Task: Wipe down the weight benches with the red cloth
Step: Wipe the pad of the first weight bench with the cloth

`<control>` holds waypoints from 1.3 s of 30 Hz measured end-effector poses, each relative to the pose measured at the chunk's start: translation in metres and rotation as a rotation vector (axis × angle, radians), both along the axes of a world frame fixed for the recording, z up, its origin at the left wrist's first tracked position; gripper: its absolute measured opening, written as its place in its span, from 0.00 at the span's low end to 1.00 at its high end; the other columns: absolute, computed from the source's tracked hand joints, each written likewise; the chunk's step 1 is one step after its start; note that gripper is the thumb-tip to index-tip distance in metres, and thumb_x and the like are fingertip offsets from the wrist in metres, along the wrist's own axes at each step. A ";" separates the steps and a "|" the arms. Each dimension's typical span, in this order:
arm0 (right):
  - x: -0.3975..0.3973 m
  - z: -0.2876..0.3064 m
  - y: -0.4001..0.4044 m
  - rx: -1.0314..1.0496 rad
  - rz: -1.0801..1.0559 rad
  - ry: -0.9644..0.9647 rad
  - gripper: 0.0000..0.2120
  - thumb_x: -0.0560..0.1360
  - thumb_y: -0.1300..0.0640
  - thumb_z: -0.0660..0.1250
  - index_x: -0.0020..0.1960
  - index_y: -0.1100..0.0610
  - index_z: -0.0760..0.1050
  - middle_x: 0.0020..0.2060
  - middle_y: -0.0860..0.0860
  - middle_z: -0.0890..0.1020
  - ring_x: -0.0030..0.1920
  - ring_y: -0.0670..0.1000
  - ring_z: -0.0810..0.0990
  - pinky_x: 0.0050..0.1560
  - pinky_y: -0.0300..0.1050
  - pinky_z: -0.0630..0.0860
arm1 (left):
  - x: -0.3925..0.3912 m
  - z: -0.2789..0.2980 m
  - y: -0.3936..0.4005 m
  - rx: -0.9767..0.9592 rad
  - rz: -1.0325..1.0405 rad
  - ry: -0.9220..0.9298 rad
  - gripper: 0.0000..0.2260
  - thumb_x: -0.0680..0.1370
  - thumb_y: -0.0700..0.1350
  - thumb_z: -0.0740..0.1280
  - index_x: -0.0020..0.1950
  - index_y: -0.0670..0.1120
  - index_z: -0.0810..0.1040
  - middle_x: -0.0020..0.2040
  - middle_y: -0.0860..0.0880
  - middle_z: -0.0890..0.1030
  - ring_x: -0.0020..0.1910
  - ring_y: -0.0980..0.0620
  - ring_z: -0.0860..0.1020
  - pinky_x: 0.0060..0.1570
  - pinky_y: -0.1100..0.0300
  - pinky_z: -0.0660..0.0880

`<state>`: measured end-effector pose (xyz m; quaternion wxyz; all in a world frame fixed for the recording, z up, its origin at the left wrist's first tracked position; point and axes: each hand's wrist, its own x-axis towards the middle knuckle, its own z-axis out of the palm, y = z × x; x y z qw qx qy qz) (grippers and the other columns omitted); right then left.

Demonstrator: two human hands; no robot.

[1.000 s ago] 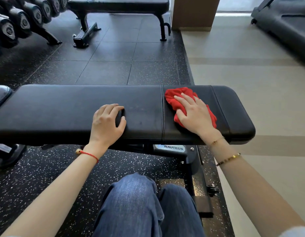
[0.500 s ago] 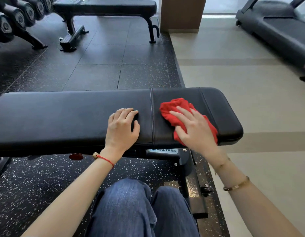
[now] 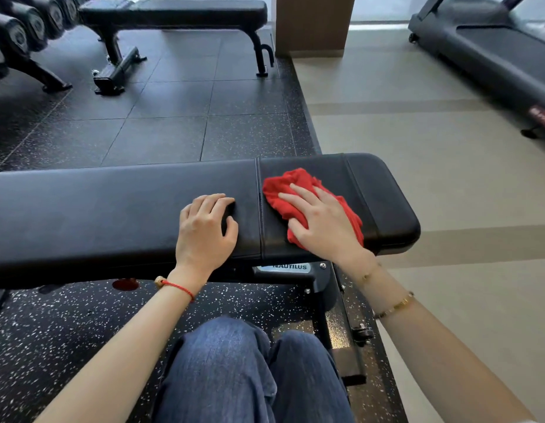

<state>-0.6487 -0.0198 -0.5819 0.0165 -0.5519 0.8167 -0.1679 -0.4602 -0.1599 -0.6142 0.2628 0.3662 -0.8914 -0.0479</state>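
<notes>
A black padded weight bench (image 3: 97,206) runs across the view in front of my knees. The red cloth (image 3: 283,190) lies bunched on its right seat pad, just right of the seam. My right hand (image 3: 323,222) presses flat on the cloth with straight fingers pointing up and left. My left hand (image 3: 204,230) rests on the long pad just left of the seam, fingers loosely curled against the surface and holding nothing.
A second black bench (image 3: 179,10) stands at the back. A dumbbell rack (image 3: 18,35) fills the far left corner. A treadmill (image 3: 494,53) sits at the right on the beige floor. A brown pillar (image 3: 314,22) rises behind. Speckled rubber flooring (image 3: 51,331) lies underneath.
The view has shifted so the bench sits lower and further left in frame. My right hand and the cloth have slid slightly toward the near edge of the seat pad. My left hand stays put.
</notes>
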 end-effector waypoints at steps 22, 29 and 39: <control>0.006 0.002 -0.033 0.023 0.002 -0.007 0.23 0.77 0.50 0.61 0.71 0.44 0.70 0.74 0.44 0.68 0.72 0.54 0.66 0.76 0.48 0.54 | 0.000 0.000 0.000 0.014 0.001 -0.002 0.16 0.76 0.46 0.63 0.62 0.47 0.79 0.62 0.50 0.80 0.63 0.47 0.75 0.65 0.49 0.68; -0.023 -0.001 0.039 -0.079 -0.120 0.015 0.24 0.73 0.48 0.58 0.69 0.43 0.72 0.72 0.44 0.71 0.71 0.53 0.68 0.76 0.48 0.56 | 0.000 -0.001 -0.001 0.019 -0.009 0.004 0.17 0.76 0.48 0.60 0.62 0.48 0.79 0.63 0.50 0.80 0.64 0.48 0.75 0.66 0.49 0.69; -0.097 0.007 -0.023 0.039 -0.379 -0.045 0.22 0.79 0.50 0.57 0.72 0.46 0.69 0.76 0.48 0.65 0.72 0.61 0.64 0.75 0.52 0.56 | -0.002 0.002 0.004 0.000 0.002 -0.006 0.15 0.76 0.45 0.61 0.62 0.46 0.78 0.61 0.49 0.80 0.63 0.45 0.75 0.65 0.48 0.70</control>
